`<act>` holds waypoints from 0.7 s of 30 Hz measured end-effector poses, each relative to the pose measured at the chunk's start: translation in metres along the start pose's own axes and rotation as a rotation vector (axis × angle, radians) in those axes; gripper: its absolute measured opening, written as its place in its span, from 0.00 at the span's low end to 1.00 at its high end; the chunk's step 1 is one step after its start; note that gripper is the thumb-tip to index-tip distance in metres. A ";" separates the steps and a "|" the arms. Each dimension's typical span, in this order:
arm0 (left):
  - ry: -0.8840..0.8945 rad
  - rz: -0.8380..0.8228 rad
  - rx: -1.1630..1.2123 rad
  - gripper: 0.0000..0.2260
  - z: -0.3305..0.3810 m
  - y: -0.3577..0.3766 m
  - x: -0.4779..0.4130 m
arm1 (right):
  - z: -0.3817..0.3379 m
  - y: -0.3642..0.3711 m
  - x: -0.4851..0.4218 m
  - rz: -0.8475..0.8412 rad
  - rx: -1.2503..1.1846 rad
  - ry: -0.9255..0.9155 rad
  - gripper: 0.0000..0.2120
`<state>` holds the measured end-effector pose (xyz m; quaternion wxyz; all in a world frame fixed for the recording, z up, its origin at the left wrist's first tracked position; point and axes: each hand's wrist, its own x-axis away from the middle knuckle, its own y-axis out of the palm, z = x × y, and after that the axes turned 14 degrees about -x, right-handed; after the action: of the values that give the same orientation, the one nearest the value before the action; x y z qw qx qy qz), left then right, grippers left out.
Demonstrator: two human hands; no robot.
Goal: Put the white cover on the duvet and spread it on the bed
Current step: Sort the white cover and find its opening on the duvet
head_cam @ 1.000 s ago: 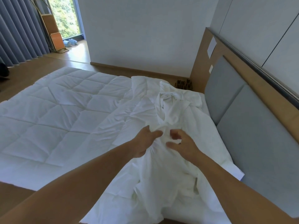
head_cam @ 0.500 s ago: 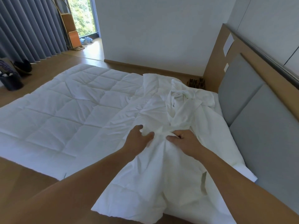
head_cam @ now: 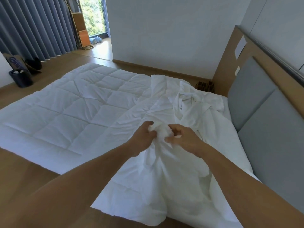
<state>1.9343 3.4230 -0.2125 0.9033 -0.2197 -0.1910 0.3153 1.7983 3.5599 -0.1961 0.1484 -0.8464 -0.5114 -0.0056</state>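
I read the duvet (head_cam: 70,116) at nine o'clock as matt, quilted white cloth. The white cover (head_cam: 166,171) at centre is thinner, heavily creased cloth. At three o'clock the headboard (head_cam: 256,116) looks like grey fabric, framed in smooth wood.

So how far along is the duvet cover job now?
Done: the quilted duvet lies flat, uncovered. In hand: left hand and right hand both grip the bunched white cover. Left: working the cover over the duvet, then spreading it out.
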 end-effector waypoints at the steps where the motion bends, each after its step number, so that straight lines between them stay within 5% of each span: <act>1: 0.030 0.027 -0.014 0.20 0.006 -0.005 0.000 | 0.013 -0.001 0.003 -0.050 0.049 0.062 0.19; 4: 0.061 0.080 0.085 0.18 0.013 -0.012 -0.005 | 0.041 0.001 0.007 -0.046 0.211 0.151 0.06; 6: 0.048 0.049 0.105 0.20 0.008 -0.008 -0.006 | 0.038 0.001 0.002 0.051 0.199 0.112 0.17; 9: 0.070 -0.089 0.146 0.42 -0.004 0.005 -0.006 | 0.004 -0.001 -0.007 0.243 0.026 -0.007 0.18; 11: 0.179 -0.200 0.012 0.48 -0.004 0.018 -0.007 | -0.013 0.001 -0.014 0.258 -0.051 -0.043 0.16; 17: 0.094 -0.098 -0.148 0.21 0.005 0.025 -0.014 | -0.010 -0.001 -0.018 0.312 -0.169 -0.079 0.12; 19: 0.100 -0.160 -0.132 0.18 0.007 0.014 -0.014 | 0.001 -0.008 -0.015 0.353 -0.115 -0.071 0.05; 21: 0.180 -0.181 -0.180 0.18 0.014 0.000 -0.015 | 0.020 -0.010 -0.009 0.402 -0.006 -0.042 0.11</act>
<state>1.9167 3.4167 -0.2044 0.9180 -0.3091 -0.1558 0.1933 1.7825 3.5612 -0.2144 0.1332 -0.9319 -0.3350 0.0403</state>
